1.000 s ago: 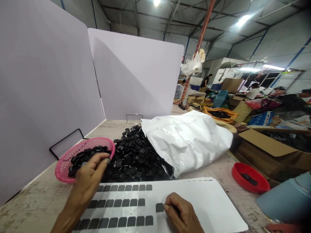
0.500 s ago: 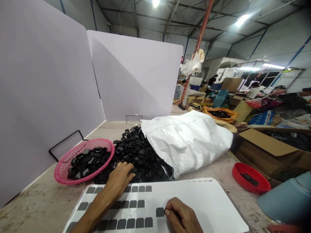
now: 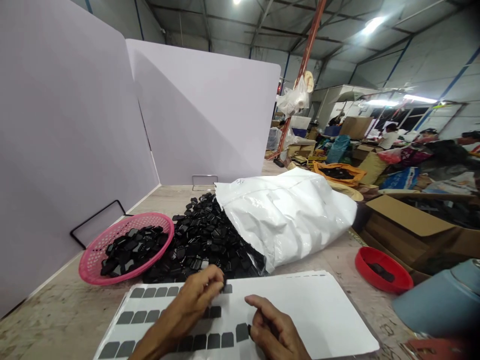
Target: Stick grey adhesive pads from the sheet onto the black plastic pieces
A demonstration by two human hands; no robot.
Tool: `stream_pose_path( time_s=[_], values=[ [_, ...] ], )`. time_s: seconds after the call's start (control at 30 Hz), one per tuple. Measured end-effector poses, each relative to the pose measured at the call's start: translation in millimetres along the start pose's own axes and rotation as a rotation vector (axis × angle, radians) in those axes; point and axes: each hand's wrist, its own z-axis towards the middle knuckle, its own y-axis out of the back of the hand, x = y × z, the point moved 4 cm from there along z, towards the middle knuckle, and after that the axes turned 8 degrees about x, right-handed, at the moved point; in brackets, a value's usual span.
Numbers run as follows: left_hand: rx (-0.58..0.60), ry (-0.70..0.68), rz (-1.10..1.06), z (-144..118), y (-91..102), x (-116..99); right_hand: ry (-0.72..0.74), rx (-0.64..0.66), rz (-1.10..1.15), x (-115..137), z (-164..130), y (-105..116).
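Left hand (image 3: 195, 295) pinches a small black tile (image 3: 226, 288) over the white sheet (image 3: 300, 310), at the top row's end; right hand (image 3: 275, 330), grip loosely curled and empty, rests on the sheet; risk: tile set crooked, or sleeve scattering the black pile (image 3: 204, 240).

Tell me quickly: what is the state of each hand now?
Left hand: fingers pinched together over the white sheet; held item cannot be told.
Right hand: loosely curled, forefinger extended, holding nothing visible.
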Motion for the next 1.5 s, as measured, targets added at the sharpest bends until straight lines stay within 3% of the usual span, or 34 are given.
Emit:
stream_pose_path(
  time_s=[0.07,0.13,0.33,0.53,0.67,0.77,0.83,0.93,1.03,1.5],
  values=[
    [0.134,0.048,-0.358,-6.1,-25.3,-0.9,0.007,0.063,0.109,-1.1,1.2,-5.5],
    [0.184,0.067,-0.597,-8.8,-45.9,3.2,0.000,0.121,0.152,-3.0,2.2,-9.2],
    [0.167,0.030,-0.938,-5.4,-77.4,29.1,-0.060,0.276,0.360,-10.2,1.8,-14.0],
    [0.093,0.117,-0.997,-4.7,-85.1,36.9,-0.093,0.317,0.306,-17.5,1.2,-15.2],
    [0.087,0.108,-0.985,-5.1,-81.9,31.9,-0.036,0.095,0.093,-6.8,-3.3,-0.1],
    [0.111,0.148,-0.978,-5.3,-81.4,27.1,0.133,-0.122,-0.216,6.8,-5.2,9.9],
    [0.120,0.174,-0.987,-5.7,-81.3,22.8,0.267,-0.177,-0.405,12.7,-5.2,9.9],
    [0.123,0.199,-0.998,-6.0,-80.7,16.7,0.390,-0.133,-0.623,14.7,-3.9,4.6],
    [0.115,0.213,-0.993,-5.1,-80.6,15.5,0.411,-0.081,-0.751,15.0,-3.1,0.9],
    [0.112,0.220,-0.965,0.7,-86.2,24.8,0.401,-0.063,-0.844,12.0,-3.6,-2.2]
  ],
)
